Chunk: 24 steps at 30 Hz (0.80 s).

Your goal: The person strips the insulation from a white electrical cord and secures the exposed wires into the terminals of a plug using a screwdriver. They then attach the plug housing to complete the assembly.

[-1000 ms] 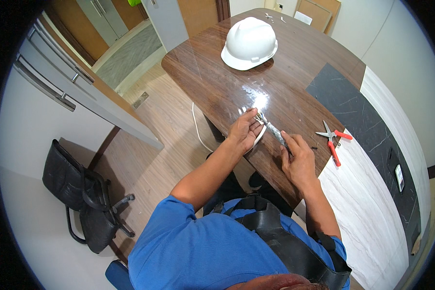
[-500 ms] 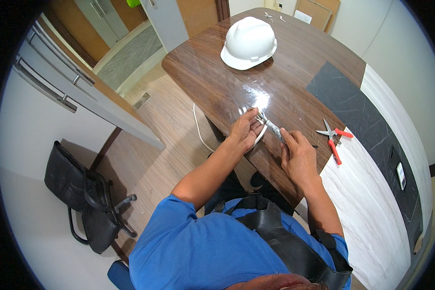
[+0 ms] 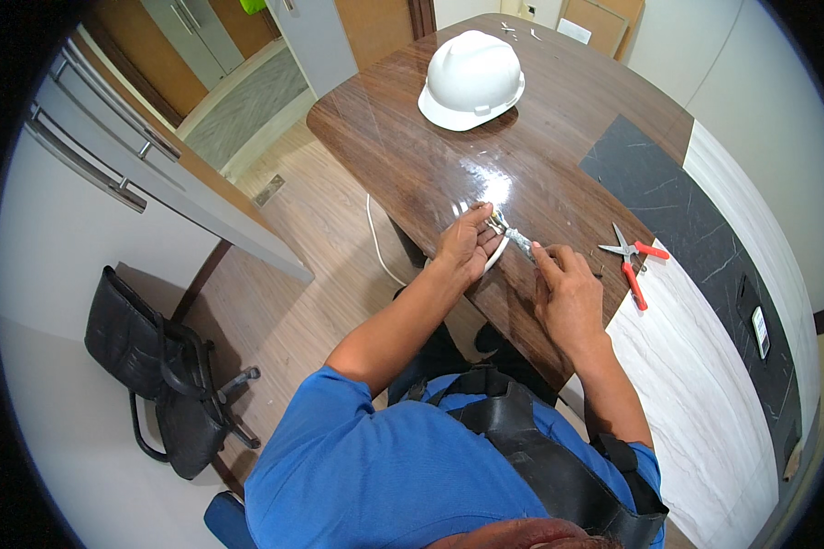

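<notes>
The person leans over the near edge of the dark wooden table (image 3: 540, 137), both hands close together on a white cable (image 3: 497, 257) that loops up from the floor beside the table. The left hand (image 3: 464, 245) lies over the cable's curved end, fingers closed on it and pinning it to the wood. The right hand (image 3: 568, 291) is curled narrow around a small metallic tool (image 3: 519, 242) whose tip points straight at the left fingers — I cannot tell whether its tip is actually on the cable. That is the worry, to my eye: the tool and the holding fingers are almost touching, so a slip along the smooth sheath could drive it into the left hand. The tabletop is glossy too, and the cable's weight hangs off the edge, so a loosened hold might let it slide away. The red-handled snips (image 3: 634, 263) lie open just beside the right hand — an elbow's nudge could catch them. The white hard hat (image 3: 471, 78) sits well apart.
</notes>
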{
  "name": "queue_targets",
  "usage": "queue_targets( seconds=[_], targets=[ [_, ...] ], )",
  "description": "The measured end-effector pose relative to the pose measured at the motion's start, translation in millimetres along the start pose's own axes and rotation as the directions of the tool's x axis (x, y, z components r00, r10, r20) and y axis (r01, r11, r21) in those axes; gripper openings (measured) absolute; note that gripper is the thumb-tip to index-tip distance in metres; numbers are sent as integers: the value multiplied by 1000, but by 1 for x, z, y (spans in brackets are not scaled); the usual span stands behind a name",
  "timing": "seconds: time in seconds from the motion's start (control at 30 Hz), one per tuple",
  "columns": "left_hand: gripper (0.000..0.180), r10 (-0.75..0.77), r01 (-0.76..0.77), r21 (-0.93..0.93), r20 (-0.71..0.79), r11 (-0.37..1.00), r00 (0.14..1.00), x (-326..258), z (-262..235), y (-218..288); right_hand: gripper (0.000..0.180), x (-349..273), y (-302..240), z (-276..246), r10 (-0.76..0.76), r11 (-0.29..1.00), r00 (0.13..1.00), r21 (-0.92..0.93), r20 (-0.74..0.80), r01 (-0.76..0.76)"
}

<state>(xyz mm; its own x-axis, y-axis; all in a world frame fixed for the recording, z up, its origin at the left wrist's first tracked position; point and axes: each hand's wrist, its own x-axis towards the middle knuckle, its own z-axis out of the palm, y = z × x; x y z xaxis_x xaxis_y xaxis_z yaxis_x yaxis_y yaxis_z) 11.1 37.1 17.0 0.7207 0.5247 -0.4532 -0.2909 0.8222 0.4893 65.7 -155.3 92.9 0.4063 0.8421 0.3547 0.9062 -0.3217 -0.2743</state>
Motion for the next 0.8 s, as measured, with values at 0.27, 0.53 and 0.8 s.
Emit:
queue_targets(
  seconds=[0.27, 0.53, 0.8],
  targets=[
    [15, 23, -23, 43, 1, 999, 1000, -2, 3, -4, 49, -2, -8, -2, -59, 994, 995, -94, -83, 51],
    [19, 12, -9, 108, -31, 994, 999, -3, 5, -7, 36, 0, -11, -4, 88, 993, 996, 86, -14, -86],
    [34, 50, -47, 129, -19, 991, 999, 6, -4, -17, 26, -3, -25, -4, 174, 971, 983, 180, -63, -160]
  ],
)
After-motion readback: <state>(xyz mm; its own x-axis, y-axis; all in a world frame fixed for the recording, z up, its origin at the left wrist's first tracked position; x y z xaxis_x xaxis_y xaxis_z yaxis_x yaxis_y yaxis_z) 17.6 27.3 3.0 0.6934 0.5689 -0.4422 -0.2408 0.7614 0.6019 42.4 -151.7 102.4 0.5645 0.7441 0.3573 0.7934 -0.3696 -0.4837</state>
